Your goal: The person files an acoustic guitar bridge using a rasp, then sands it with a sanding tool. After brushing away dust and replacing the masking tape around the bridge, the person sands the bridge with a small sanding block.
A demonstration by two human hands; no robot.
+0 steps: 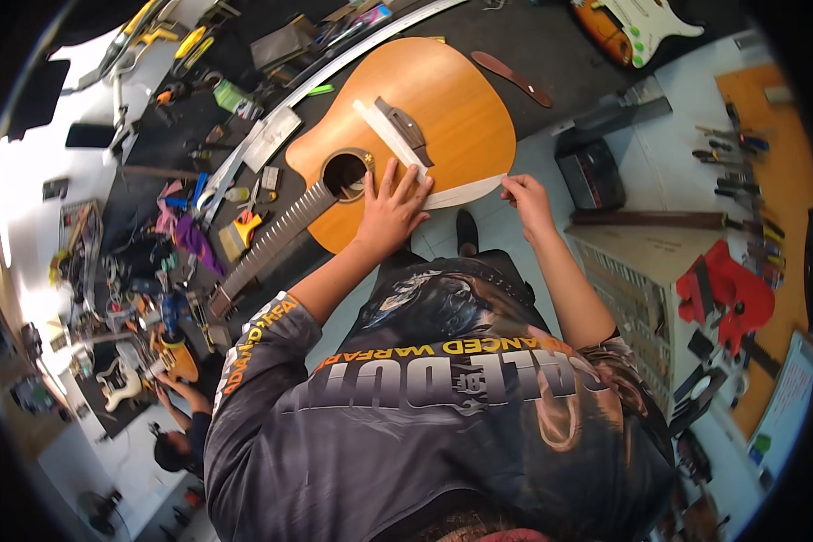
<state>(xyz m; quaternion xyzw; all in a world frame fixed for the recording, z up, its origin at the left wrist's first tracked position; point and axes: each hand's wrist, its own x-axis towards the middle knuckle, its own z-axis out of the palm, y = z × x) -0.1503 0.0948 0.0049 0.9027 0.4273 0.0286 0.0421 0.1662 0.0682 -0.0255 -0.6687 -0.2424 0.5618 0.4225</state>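
Note:
An acoustic guitar (461, 99) with a natural wood top lies face up on the dark bench, its neck (275, 239) pointing to the lower left. A white tape-like strip (390, 140) runs along the bridge (405, 126) on the soundhole side. My left hand (390, 212) rests with fingers spread on the guitar top beside the soundhole (345, 173), fingertips at the strip's near end. Past the guitar's near edge, my right hand (527, 206) pinches the end of a white strip (465, 192) stretched out from the left fingertips. Whether the two strips are one piece, I cannot tell.
A long metal straightedge (352, 52) and a brown, flat, elongated piece (512, 78) lie on the bench. Tools crowd the left side. A sunburst electric guitar (619, 36) is at the far right, a red guitar body (727, 294) to the right. Another person (179, 443) works at lower left.

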